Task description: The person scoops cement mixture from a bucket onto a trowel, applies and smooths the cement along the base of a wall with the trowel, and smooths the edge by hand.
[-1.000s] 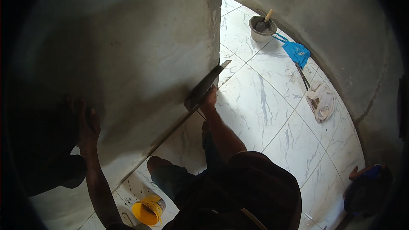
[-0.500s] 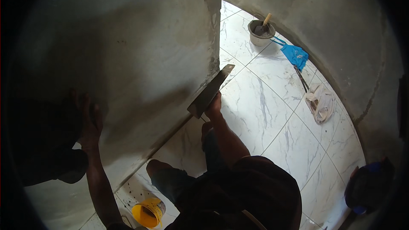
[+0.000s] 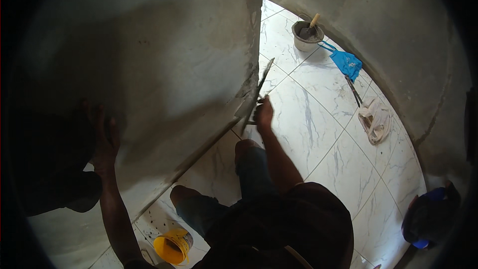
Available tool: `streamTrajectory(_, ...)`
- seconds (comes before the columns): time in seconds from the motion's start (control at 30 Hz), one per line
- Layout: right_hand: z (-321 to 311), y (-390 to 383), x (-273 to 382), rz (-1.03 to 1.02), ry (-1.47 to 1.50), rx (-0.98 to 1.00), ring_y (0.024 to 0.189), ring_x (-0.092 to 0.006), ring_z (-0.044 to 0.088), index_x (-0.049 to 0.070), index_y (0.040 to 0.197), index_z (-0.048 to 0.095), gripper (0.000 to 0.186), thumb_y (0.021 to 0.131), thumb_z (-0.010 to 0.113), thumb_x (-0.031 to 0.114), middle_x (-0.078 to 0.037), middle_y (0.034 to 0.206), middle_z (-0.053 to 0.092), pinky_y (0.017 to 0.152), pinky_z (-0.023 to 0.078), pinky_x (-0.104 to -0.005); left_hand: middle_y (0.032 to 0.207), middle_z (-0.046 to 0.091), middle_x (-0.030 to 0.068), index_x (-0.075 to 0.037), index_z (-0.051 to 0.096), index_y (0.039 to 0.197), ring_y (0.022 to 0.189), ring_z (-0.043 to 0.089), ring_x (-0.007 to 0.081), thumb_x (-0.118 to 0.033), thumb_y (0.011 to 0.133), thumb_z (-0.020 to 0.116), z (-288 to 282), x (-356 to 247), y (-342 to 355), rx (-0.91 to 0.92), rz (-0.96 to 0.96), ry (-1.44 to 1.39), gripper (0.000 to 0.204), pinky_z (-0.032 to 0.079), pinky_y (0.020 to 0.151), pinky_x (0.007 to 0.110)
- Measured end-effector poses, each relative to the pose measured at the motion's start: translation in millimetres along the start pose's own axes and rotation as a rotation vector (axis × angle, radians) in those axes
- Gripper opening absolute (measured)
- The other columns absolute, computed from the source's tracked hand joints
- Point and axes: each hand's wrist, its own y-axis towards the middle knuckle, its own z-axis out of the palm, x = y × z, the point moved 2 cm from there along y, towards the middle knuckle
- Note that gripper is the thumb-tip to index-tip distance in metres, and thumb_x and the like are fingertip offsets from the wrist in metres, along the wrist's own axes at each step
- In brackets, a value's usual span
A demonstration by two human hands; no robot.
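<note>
My right hand (image 3: 265, 115) is wrapped round the handle of a flat plastering trowel (image 3: 265, 76). Its long blade stands nearly edge-on, close by the lower end of the grey wall's corner; whether it touches the plaster I cannot tell. In deep shadow on the left, my left hand (image 3: 105, 142) rests against the plastered wall (image 3: 194, 35), fingers stretched out and holding nothing. The corner edge looks rough near the floor, beside the blade.
A yellow bucket (image 3: 187, 239) lies tipped near my knees. Further off stand a mortar bucket (image 3: 304, 47) with a wooden-handled trowel, a blue cloth bag (image 3: 346, 64) and a whitish plastic bag (image 3: 381, 124). Marbled tiles (image 3: 318, 134) meet a curved-looking wall; a dark blue-trimmed object (image 3: 428, 219) sits right.
My right hand has moved slightly up and to the right, turning the trowel from showing its broad face to nearly edge-on. The left hand stays on the wall.
</note>
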Motion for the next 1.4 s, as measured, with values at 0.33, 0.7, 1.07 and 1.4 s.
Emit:
streamTrajectory(0.33, -77, 61, 111, -0.461, -1.075, -0.057, 0.092, -0.0447, 0.064, 0.003, 0.1, 0.064, 0.055, 0.091, 0.048, 0.055, -0.026, 0.091, 0.067, 0.079, 0.048, -0.0511, 0.142, 0.045, 0.0232, -0.003, 0.053, 0.13, 0.132, 0.042, 0.0403, -0.025, 0.097, 0.055, -3, -1, 2, -0.079, 0.007, -0.027, 0.039, 0.033, 0.111, 0.048)
streamTrajectory(0.7, -67, 70, 93, -0.468, -1.192, -0.025, 0.09, -0.0395, 0.067, 0.009, 0.111, 0.066, 0.056, 0.09, 0.048, 0.057, -0.021, 0.092, 0.07, 0.077, 0.051, -0.0472, 0.144, 0.044, 0.0205, -0.006, 0.053, 0.13, 0.134, 0.042, 0.0381, -0.023, 0.096, 0.056, -1, -3, 8, -0.09, 0.036, -0.064, 0.038, 0.032, 0.112, 0.046)
streamTrajectory(1.07, -97, 89, 22, -0.44, -1.48, 0.033, 0.091, -0.0409, 0.066, 0.002, 0.099, 0.065, 0.056, 0.089, 0.049, 0.054, -0.026, 0.096, 0.068, 0.078, 0.051, -0.0487, 0.144, 0.043, 0.0216, -0.005, 0.053, 0.129, 0.135, 0.04, 0.0389, -0.025, 0.097, 0.055, 0, -2, 9, -0.104, 0.05, -0.056, 0.038, 0.029, 0.113, 0.048)
streamTrajectory(1.4, -154, 44, -2, 0.26, -0.258, 0.16, 0.042, -0.0081, 0.036, 0.009, 0.095, 0.06, 0.044, 0.091, 0.057, 0.052, 0.005, 0.056, 0.039, 0.038, 0.03, -0.026, 0.144, 0.044, 0.0197, -0.007, 0.052, 0.13, 0.133, 0.043, 0.0381, -0.025, 0.096, 0.057, -2, -1, 6, -0.07, 0.045, -0.014, 0.039, 0.031, 0.112, 0.047)
